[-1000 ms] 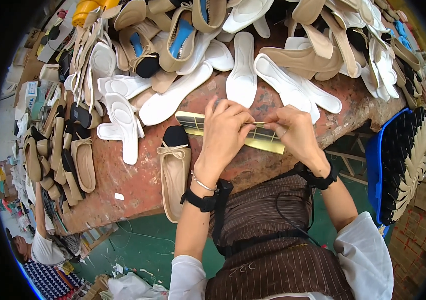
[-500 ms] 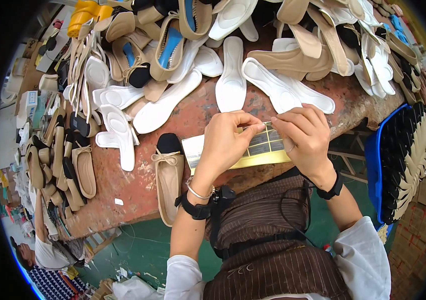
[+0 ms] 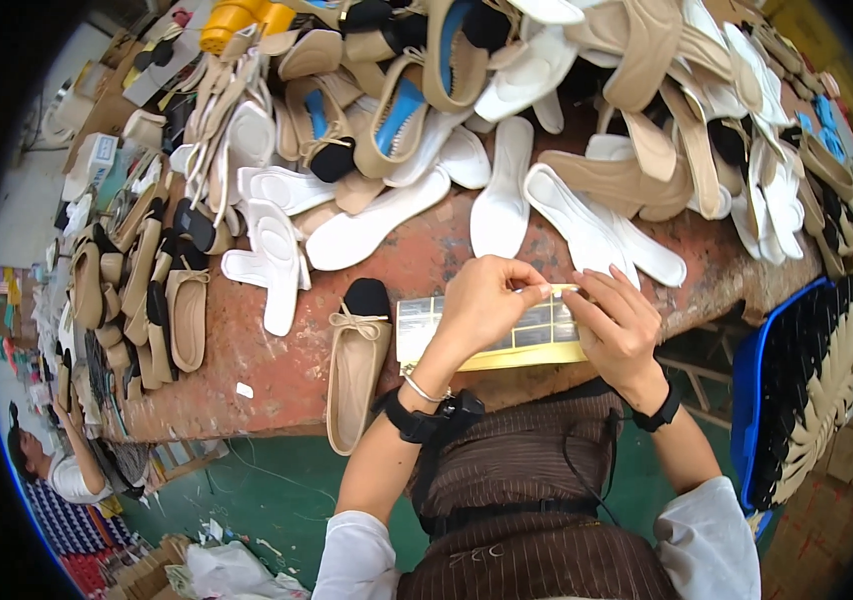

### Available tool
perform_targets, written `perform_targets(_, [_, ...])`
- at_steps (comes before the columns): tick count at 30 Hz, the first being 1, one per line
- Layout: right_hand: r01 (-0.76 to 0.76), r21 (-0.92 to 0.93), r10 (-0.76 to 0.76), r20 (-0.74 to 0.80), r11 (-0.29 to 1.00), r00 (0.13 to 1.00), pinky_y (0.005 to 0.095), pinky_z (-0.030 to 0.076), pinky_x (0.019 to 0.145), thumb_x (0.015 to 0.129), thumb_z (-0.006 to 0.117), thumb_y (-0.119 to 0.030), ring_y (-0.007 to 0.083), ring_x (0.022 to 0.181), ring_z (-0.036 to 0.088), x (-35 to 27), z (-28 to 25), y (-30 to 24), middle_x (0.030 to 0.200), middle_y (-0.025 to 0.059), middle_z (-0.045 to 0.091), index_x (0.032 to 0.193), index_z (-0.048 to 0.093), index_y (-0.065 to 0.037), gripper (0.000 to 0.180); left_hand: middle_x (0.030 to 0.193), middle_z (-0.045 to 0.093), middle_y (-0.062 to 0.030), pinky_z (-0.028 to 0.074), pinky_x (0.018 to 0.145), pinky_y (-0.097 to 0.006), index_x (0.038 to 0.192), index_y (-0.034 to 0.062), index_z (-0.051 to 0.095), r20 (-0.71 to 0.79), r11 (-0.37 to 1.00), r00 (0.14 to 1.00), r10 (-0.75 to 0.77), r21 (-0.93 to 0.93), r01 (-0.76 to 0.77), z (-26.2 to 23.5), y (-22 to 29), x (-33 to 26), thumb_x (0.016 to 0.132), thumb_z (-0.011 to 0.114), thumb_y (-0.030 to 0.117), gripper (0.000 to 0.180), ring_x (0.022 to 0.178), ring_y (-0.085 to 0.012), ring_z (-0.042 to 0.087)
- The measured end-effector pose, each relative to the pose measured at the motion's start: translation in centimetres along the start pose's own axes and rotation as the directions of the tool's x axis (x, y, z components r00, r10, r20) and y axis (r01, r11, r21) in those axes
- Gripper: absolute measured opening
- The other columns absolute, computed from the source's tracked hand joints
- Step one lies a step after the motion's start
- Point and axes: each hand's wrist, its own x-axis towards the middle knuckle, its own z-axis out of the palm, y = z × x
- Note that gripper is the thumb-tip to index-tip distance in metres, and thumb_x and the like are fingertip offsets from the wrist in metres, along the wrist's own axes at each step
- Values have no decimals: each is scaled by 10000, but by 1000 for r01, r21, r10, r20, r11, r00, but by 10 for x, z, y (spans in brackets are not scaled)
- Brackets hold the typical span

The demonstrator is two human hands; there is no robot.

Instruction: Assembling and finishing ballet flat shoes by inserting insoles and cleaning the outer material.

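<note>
A sheet of labels (image 3: 532, 353) with a grid of dark cells and yellow edging lies at the table's near edge, partly covered by my hands. My left hand (image 3: 487, 308) is over its middle, thumb and forefinger pinched at its far edge. What they pinch is too small to make out. My right hand (image 3: 622, 330) bends over the sheet's right end, its fingertips drawn together close to the left ones; anything in them is hidden. Left of the sheet, a beige flat shoe (image 3: 359, 370) with a black toe and a bow rests on the table.
White insoles (image 3: 502, 200) and beige shoes (image 3: 397, 120) are heaped along the worn red table's (image 3: 277, 385) far side. More flats (image 3: 187, 320) stand at the left. A blue crate (image 3: 747, 390) of black-and-beige pieces is at the right. Another person (image 3: 72, 475) is at the lower left.
The whole view has shifted, so the table's contents appear farther right. Both hands stay over the label sheet, their fingertips still close together; the right fingers look slightly straighter.
</note>
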Motion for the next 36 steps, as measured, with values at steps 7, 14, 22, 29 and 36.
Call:
perform_targets(7, [-404, 777, 525, 112, 483, 844, 365, 370, 1095, 943, 659, -86, 232, 1291, 502, 7, -17, 3, 1312, 173, 575, 1028, 589, -26, 125, 1164, 641, -169, 463, 951, -441, 1184, 25, 679, -277, 815, 911, 306, 570, -101, 0, -28, 4, 823, 759, 222, 418, 1101, -328, 591])
perform_targets(14, [-529, 809, 652, 259, 257, 713, 228, 503, 705, 947, 661, -67, 103, 794, 625, -2, -47, 8, 972, 72, 653, 1060, 562, -11, 160, 1466, 438, -207, 409, 1031, -521, 1186, 42, 614, -448, 600, 847, 288, 773, 205, -38, -30, -136, 696, 866, 271, 596, 1324, -439, 429])
perform_targets(22, [-523, 757, -6, 570, 390, 821, 311, 528, 776, 852, 719, -25, 172, 858, 666, 61, -19, -70, 961, 95, 680, 1099, 651, -22, 256, 1350, 580, -188, 528, 909, -368, 1361, -16, 518, -376, 944, 889, -261, -294, 153, -70, -106, -200, 787, 787, 77, 641, 1081, -266, 657])
perform_targets(29, [-290, 862, -509, 485, 416, 711, 420, 491, 713, 848, 693, -78, 321, 870, 658, 94, 11, -117, 873, 141, 634, 1131, 512, -55, 337, 1190, 598, -298, 655, 705, -423, 1379, -134, 398, -25, 141, 985, -173, -990, 0, -56, -102, -216, 804, 653, 266, 745, 990, -335, 692])
perform_targets(36, [82, 746, -514, 369, 660, 775, 386, 445, 720, 750, 733, -133, 277, 837, 621, 98, 26, -135, 843, 75, 614, 1104, 523, -46, 420, 1145, 608, -310, 637, 728, -391, 1383, -123, 373, 47, 175, 987, -156, -982, 74, -56, -86, -220, 766, 662, 231, 768, 896, -352, 709])
